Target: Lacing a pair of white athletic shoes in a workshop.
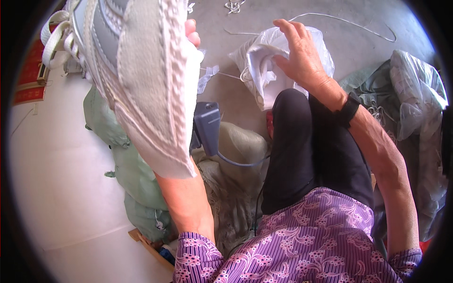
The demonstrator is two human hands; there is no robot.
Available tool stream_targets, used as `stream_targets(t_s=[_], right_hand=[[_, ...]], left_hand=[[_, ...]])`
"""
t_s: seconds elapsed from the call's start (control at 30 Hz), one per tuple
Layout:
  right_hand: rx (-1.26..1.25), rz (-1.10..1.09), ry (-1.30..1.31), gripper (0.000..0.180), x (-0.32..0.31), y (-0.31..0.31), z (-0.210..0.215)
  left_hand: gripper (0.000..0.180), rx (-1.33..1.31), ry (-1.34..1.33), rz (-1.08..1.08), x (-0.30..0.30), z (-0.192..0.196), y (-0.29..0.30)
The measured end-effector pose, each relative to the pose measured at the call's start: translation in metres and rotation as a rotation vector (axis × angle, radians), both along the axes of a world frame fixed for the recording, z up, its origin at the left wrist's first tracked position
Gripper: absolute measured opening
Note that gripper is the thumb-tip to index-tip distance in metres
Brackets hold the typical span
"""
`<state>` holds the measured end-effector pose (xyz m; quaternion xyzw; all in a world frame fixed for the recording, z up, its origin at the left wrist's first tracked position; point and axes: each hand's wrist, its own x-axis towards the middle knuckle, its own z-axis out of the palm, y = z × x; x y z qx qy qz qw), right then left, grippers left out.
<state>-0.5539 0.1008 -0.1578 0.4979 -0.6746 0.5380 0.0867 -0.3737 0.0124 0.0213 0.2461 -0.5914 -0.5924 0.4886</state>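
Observation:
A white and grey sneaker upper (146, 70), with stitched panels and loose white laces (59, 42), is held up close at the upper left. My left hand (192, 35) grips it from behind; only a few fingertips show past its right edge, and the rest of the hand is hidden. My right hand (301, 56) is raised above a white plastic bag (318, 45), its fingers apart and nothing in it. Whitish pieces of material (269, 61) show in the bag's mouth.
A grey-blue box-shaped device (207, 123) with a cable stands left of my knees. Green sacks (139, 174) line the left side. Clear plastic wrapping (417, 89) lies at the right. A white cord (351, 21) trails over the grey floor.

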Motion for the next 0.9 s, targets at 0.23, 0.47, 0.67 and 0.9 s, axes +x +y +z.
stream_targets(t_s=[0.23, 0.47, 0.67, 0.9], right_hand=[[0.465, 0.438, 0.0, 0.029, 0.008, -0.004, 0.022], [0.183, 0.262, 0.002, 0.02, -0.018, 0.03, 0.076], [0.188, 0.419, 0.14, 0.018, -0.064, 0.099, 0.13], [0.418, 0.642, -1.482, 0.029, -0.04, 0.152, 0.072]], left_hand=[[0.041, 0.053, -0.086, -0.018, -0.006, 0.016, 0.038], [0.047, -0.08, -0.294, 0.067, 0.026, 0.018, 0.04], [0.075, 0.248, 0.392, -0.193, 0.066, -0.004, 0.011], [0.083, 0.506, 0.57, -0.442, 0.049, -0.075, 0.035]])
